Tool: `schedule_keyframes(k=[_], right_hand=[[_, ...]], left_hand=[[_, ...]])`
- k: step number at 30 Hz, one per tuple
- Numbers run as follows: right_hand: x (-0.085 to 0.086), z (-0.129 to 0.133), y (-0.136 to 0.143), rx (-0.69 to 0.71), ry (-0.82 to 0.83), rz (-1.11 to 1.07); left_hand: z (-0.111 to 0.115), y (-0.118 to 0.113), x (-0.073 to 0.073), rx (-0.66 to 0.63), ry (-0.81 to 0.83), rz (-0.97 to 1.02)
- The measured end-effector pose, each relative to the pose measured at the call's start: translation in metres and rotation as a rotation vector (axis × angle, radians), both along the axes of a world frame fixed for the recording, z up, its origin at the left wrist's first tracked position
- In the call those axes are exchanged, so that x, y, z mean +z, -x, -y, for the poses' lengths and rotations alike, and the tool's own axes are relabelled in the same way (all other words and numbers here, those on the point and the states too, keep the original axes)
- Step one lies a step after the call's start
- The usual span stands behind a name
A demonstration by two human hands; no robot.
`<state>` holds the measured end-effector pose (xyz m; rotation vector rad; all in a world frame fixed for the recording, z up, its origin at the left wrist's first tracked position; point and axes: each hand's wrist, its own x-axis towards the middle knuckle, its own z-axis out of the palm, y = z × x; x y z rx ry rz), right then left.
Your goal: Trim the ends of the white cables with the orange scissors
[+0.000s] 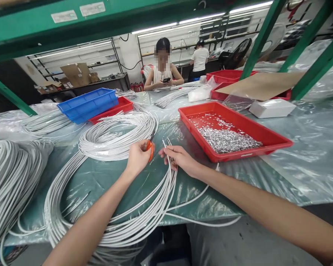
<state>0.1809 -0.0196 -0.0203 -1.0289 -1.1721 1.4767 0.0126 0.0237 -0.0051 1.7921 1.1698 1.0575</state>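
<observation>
My left hand is closed around a small orange-handled tool; its working end is too small to make out. Just to the right, my right hand grips several white cables near their ends, the tips poking up above the fingers. These cables curve down over the table's front edge and round to the left in a big loose loop. Behind my left hand lies a coil of white cable. A red tray with many small shiny metal pieces stands right of my right hand.
A larger cable bundle fills the left side. A blue tray rests over a red tray. Farther right are a white box and brown cardboard. A green beam crosses overhead. A person sits opposite.
</observation>
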Motion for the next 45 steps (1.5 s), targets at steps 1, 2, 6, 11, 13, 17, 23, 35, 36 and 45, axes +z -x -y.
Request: schedule_keyframes(k=[1, 2, 6, 11, 13, 17, 23, 35, 36, 45], right_hand=[[0.001, 0.001, -0.001, 0.001, 0.007, -0.004], [0.002, 0.002, -0.001, 0.006, 0.013, -0.005], [0.003, 0.005, -0.002, 0.036, 0.019, -0.047], [0.003, 0.006, -0.002, -0.004, -0.043, -0.059], [0.002, 0.006, -0.003, -0.002, -0.072, -0.044], [0.003, 0.006, -0.006, 0.011, -0.112, -0.020], [0.005, 0.007, -0.008, 0.009, -0.199, 0.029], [0.014, 0.009, -0.009, -0.047, -0.438, 0.277], [0.014, 0.009, -0.009, -0.047, -0.453, 0.295], [0.010, 0.007, -0.014, -0.077, -0.506, 0.477]], left_hand=[[0.002, 0.002, -0.001, -0.002, -0.025, -0.043], [0.004, 0.004, -0.002, 0.007, -0.057, -0.112], [0.018, 0.014, 0.004, 0.078, -0.229, -0.309], [0.028, 0.012, 0.008, -0.013, -0.115, -0.333], [0.028, 0.010, 0.006, -0.053, -0.068, -0.350], [0.026, 0.011, 0.004, -0.071, -0.038, -0.385], [0.025, 0.017, 0.008, -0.137, -0.003, -0.339], [0.027, 0.022, 0.011, -0.218, 0.020, -0.344], [0.027, 0.023, 0.011, -0.221, 0.019, -0.348], [0.027, 0.027, 0.016, -0.273, 0.027, -0.357]])
